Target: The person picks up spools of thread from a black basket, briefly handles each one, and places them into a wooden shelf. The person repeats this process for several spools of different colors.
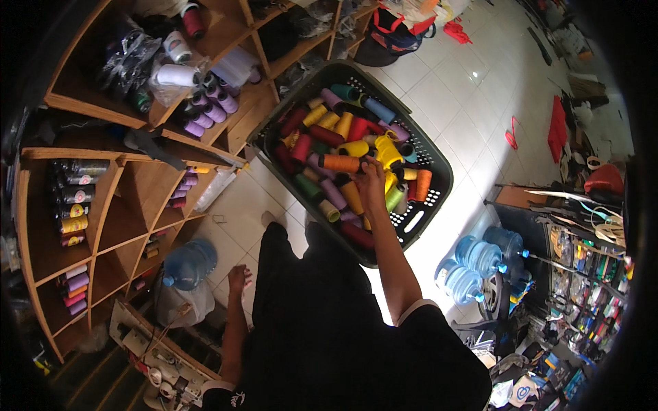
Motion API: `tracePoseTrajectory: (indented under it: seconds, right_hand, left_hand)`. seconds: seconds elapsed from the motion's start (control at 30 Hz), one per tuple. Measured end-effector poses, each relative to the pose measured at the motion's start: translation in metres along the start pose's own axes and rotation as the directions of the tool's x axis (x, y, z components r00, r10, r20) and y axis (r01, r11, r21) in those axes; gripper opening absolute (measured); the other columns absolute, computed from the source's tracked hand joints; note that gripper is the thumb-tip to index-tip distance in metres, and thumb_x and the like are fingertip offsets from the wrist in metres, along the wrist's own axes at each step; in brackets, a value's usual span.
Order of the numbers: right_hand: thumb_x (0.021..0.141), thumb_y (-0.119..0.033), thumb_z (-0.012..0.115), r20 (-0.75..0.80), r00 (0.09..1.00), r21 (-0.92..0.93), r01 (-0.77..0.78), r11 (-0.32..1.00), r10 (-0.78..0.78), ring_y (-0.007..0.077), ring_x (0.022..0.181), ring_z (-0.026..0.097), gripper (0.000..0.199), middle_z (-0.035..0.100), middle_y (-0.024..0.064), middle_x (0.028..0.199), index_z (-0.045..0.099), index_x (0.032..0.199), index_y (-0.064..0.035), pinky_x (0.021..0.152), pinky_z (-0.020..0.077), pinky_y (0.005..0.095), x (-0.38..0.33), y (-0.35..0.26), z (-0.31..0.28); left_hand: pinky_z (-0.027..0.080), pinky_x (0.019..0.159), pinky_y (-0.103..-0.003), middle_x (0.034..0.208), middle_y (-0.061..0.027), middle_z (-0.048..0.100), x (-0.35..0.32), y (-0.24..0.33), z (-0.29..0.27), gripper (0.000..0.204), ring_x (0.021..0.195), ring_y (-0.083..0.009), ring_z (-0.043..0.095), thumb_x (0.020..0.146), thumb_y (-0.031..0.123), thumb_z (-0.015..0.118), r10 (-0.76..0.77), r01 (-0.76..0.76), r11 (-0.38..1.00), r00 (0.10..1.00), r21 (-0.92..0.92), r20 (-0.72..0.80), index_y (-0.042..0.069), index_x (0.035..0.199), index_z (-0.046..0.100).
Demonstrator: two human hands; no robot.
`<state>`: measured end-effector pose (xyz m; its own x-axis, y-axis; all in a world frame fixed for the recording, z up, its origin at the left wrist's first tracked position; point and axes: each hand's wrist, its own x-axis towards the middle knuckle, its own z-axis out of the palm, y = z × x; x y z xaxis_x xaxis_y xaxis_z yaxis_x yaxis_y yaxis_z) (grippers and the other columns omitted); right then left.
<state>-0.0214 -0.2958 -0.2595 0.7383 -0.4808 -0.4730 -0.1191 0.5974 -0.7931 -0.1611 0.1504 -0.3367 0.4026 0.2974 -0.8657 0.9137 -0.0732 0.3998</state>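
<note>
A dark green plastic basket (439, 179) stands on the white tiled floor, filled with several thread cones in red, yellow, orange, purple and teal. My right hand (372, 185) reaches into the basket, fingers resting on an orange cone (340, 163) and yellow cones (386, 152); whether it grips one I cannot tell. My left hand (238, 279) hangs at my side, fingers loosely apart, holding nothing, next to a blue water jug (190, 263).
Wooden shelves (103, 226) on the left hold more thread cones, purple ones (205, 109) among them. Two blue water jugs (473, 268) stand at the right beside a rack of small goods (589, 288). Bags (401, 27) lie on the floor beyond the basket.
</note>
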Motion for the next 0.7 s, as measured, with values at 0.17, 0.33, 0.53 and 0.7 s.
tracePoseTrajectory:
  seconds: [0.17,0.33,0.53,0.7]
  right_hand:
    - [0.088,-0.017,0.055,0.163,0.98,0.137,-0.134,0.981,0.112,0.0223,0.1,0.057,0.038,0.055,0.0104,0.121,0.047,0.123,-0.0053,0.083,0.0495,0.032,-0.037,-0.037,0.002]
    - [0.084,-0.005,0.062,0.262,0.951,0.225,-0.225,0.948,0.164,0.02,0.097,0.057,0.031,0.056,0.0083,0.109,0.049,0.113,-0.0056,0.084,0.0495,0.0339,-0.07,-0.048,0.013]
    - [0.08,0.0,0.069,0.408,0.909,-0.193,0.175,0.965,-0.083,0.0136,0.097,0.058,0.033,0.056,0.0078,0.107,0.049,0.107,-0.002,0.082,0.0506,0.0304,-0.12,-0.045,0.046]
    - [0.079,0.002,0.069,0.386,0.894,-0.149,0.303,0.941,-0.227,0.0122,0.087,0.061,0.032,0.058,0.0078,0.101,0.05,0.104,0.0007,0.075,0.0532,0.0277,-0.132,-0.044,0.061]
  left_hand:
    - [0.049,0.067,-0.03,0.091,-0.0055,0.062,0.01,0.07,0.031,0.029,0.082,-0.0161,0.062,0.092,0.033,0.056,0.257,-0.275,0.959,0.947,0.072,0.193,0.006,0.105,0.059]
    - [0.047,0.083,-0.032,0.108,-0.0099,0.061,-0.116,0.195,0.116,0.038,0.099,-0.0187,0.059,0.095,0.033,0.053,0.58,-0.571,0.806,0.71,-0.155,0.4,0.003,0.117,0.054]
    - [0.048,0.085,-0.036,0.1,-0.0098,0.06,-0.196,0.264,0.204,0.028,0.097,-0.0205,0.058,0.095,0.027,0.053,0.631,-0.187,0.679,0.643,-0.71,0.434,0.005,0.113,0.05]
    - [0.046,0.07,-0.032,0.073,-0.001,0.047,-0.202,0.272,0.212,0.014,0.069,-0.014,0.049,0.088,0.019,0.06,0.562,-0.084,0.681,0.698,-0.728,0.445,0.011,0.089,0.048]
